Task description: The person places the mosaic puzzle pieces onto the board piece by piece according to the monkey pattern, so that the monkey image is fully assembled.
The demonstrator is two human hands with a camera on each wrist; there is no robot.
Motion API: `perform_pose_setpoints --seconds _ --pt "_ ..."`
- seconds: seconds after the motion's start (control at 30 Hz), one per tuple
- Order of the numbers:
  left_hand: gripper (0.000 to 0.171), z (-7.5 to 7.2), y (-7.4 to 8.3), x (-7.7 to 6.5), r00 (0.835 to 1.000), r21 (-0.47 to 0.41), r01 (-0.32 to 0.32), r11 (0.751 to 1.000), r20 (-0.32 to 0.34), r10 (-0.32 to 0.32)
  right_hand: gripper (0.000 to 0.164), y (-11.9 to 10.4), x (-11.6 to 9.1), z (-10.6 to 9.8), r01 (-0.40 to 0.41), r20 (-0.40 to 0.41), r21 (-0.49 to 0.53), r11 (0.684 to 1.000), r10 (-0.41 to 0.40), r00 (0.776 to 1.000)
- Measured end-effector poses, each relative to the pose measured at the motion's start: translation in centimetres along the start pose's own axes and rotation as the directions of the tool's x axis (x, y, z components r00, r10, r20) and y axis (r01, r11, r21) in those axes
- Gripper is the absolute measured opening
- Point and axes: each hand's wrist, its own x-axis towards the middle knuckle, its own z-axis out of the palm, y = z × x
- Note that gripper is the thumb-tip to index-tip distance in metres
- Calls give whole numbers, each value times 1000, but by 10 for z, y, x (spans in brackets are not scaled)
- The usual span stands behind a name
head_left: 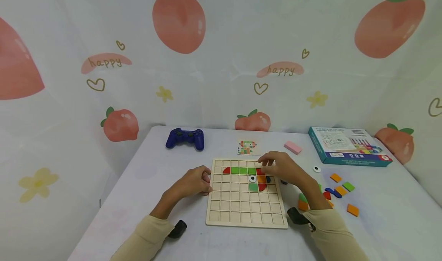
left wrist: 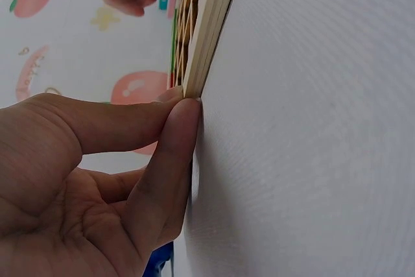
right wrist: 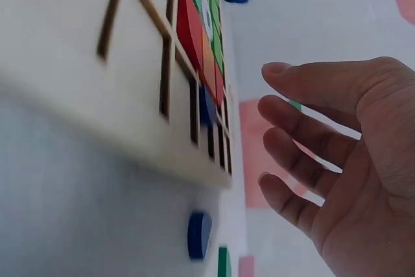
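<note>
A wooden grid board (head_left: 235,206) lies flat on the table. In its upper rows sit a red rounded piece (head_left: 226,170), a row of green squares (head_left: 243,170), a white eye piece (head_left: 252,179), orange and red pieces, and a dark blue piece (head_left: 268,179). My left hand (head_left: 193,181) holds the board's left edge; the left wrist view shows thumb and finger pinching the rim (left wrist: 211,30). Above the board's far right corner hovers my right hand (head_left: 284,168). Seen from the right wrist, its fingers (right wrist: 292,121) are loosely bent and apart from the thumb, with nothing between them.
Behind the board are a blue game controller (head_left: 185,138), a pattern card (head_left: 246,146) and a pink block (head_left: 293,147). A teal-edged box (head_left: 350,146) lies at the back right. Loose orange (head_left: 353,210), green, red and blue pieces are scattered right of the board, near another eye piece (head_left: 316,169).
</note>
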Motion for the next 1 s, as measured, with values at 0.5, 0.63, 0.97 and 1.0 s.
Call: perform_pose_setpoints --seconds 0.5,0.63,0.97,1.0 --pt "53 -1 1 1 1000 2 -26 1000 9 26 27 34 -19 -37 -108 -75 -35 993 106 992" --pt "54 -2 2 0 1000 7 -26 1000 7 26 30 45 -27 -48 -173 -76 -28 984 171 982" --pt "53 -2 1 -1 1000 33 -25 999 -2 25 44 67 -54 -73 -320 -23 -33 947 319 947" --pt "53 -2 0 -1 1000 35 -26 999 -3 26 45 69 -58 -76 -331 -19 -31 943 331 944"
